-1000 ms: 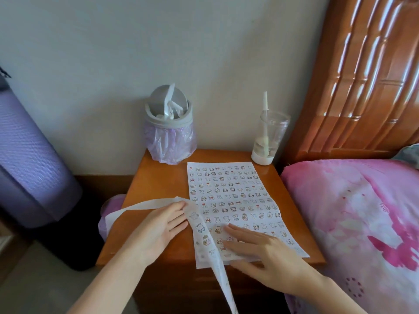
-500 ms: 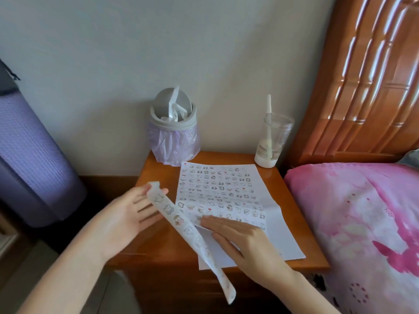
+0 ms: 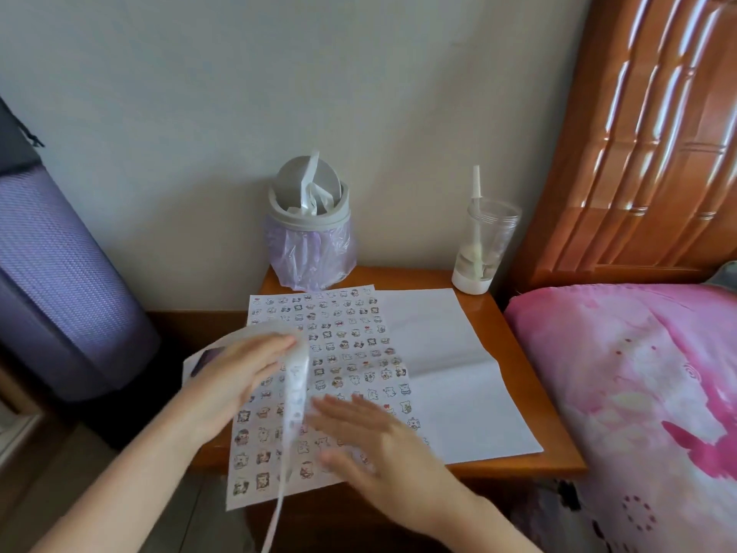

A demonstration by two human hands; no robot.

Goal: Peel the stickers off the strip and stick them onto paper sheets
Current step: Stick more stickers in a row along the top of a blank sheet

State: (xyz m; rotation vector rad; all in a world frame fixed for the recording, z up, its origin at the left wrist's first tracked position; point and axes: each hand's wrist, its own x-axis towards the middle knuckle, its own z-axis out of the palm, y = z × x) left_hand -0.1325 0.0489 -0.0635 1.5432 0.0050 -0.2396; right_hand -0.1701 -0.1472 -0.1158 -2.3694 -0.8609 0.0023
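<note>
A long white sticker strip (image 3: 296, 389) loops over my left hand (image 3: 235, 377) and hangs down past the table's front edge. My left hand holds it above the sheet, motion-blurred. A paper sheet covered with several rows of small cartoon stickers (image 3: 343, 333) lies on the left part of the wooden nightstand (image 3: 488, 321) and overhangs its front edge. My right hand (image 3: 383, 449) rests flat on this sheet's lower part, fingers spread and straight. A blank white sheet (image 3: 450, 353) lies to the right, partly under the sticker-covered one.
A small grey bin with a purple liner (image 3: 309, 241) stands at the nightstand's back, a clear cup with a straw (image 3: 484, 249) at the back right. A pink-covered bed (image 3: 638, 393) and wooden headboard (image 3: 638, 153) border the right; a rolled purple mat (image 3: 60, 281) leans at left.
The sticker-covered sheet has slid left under my right hand, uncovering the blank sheet. My left hand has carried the strip up and right, over the sheet.
</note>
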